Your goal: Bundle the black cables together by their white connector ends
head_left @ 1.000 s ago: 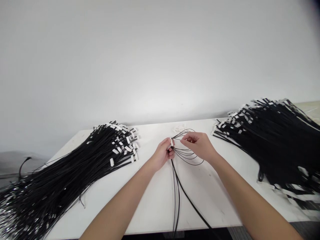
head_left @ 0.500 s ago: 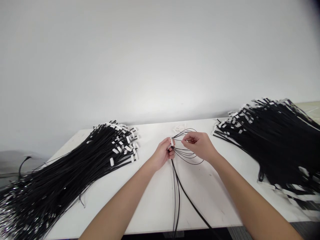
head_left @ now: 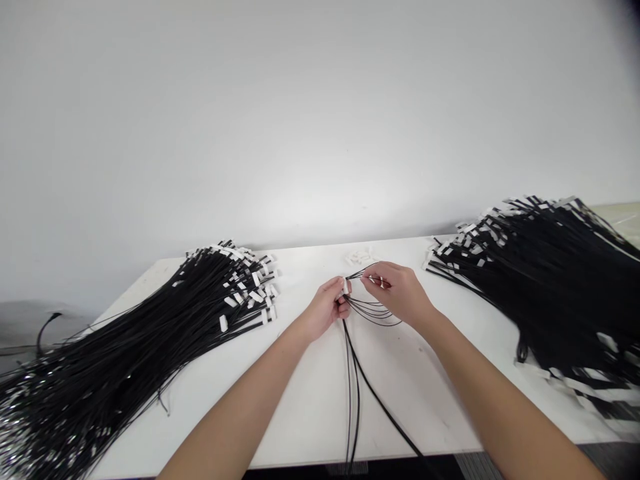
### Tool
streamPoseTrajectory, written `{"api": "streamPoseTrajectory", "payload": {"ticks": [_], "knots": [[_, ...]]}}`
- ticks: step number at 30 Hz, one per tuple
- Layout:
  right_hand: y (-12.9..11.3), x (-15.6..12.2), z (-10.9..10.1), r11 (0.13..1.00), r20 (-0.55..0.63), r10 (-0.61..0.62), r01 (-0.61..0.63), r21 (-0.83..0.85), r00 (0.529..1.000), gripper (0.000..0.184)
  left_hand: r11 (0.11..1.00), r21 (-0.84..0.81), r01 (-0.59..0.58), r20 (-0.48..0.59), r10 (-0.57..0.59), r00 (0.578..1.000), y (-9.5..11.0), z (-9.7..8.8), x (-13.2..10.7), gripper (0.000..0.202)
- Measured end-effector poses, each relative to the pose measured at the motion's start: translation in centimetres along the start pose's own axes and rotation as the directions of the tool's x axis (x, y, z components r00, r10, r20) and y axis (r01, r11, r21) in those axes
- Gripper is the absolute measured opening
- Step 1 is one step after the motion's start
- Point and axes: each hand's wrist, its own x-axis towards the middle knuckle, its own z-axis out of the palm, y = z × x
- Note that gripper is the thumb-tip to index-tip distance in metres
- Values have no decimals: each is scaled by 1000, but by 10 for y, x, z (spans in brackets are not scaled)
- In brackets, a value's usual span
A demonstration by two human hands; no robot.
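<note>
My left hand (head_left: 327,308) is closed around a small white connector (head_left: 345,287) at the middle of the table. Thin black wires (head_left: 373,312) loop out from the connector to the right. Beside it, my right hand (head_left: 397,290) pinches one or more of the thin wires, its fingertips a short way right of the connector. The wire ends between those fingers are too small to make out. From under my left hand a black cable (head_left: 377,395) and thinner strands run down past the table's front edge.
A heap of black cables with white connectors (head_left: 150,333) covers the left of the table (head_left: 300,413). Another large heap (head_left: 545,280) lies on the right. Several loose white connectors (head_left: 361,256) lie behind my hands. A pale wall (head_left: 320,120) stands behind the table.
My right hand has shifted slightly left, closer to the connector, and the upper wire loops have drawn in smaller. My left hand has barely moved.
</note>
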Motion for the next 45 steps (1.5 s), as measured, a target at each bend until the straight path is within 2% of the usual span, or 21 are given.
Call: {"api": "streamPoseTrajectory", "payload": {"ticks": [4,10,14,17,19,21,26,30,45], "knots": [[2,-2,5,996,7,-56,56,-72,998,12,1000,15,-6,25,6,1000,0,-1,-1,31],[4,-4,10,997,32,-51,53,-53,998,12,1000,22,15,49,-16,999,1,-3,-2,29],[3,-4,10,990,23,-65,67,-122,998,12,1000,7,13,53,-13,998,0,-4,-1,28],[0,-3,8,962,-57,-154,137,-234,986,13,999,-31,-17,17,18,1000,-2,-5,2,27],[-3,-2,5,926,-135,-254,200,-320,958,12,997,-62,-47,-38,45,998,-4,-6,5,25],[-6,-1,4,894,-152,-343,272,-357,927,10,992,-102,-80,-102,70,992,-6,-8,9,22],[-10,-5,12,853,-3,-463,444,-275,886,10,979,-176,-101,-203,64,977,-9,-13,14,20],[-12,-9,22,821,94,-493,498,-279,865,14,963,-221,-152,-251,94,963,-10,-15,16,20],[-7,-10,30,757,124,-538,543,-363,834,19,960,-256,-116,-139,82,987,-5,-13,12,21]]}}
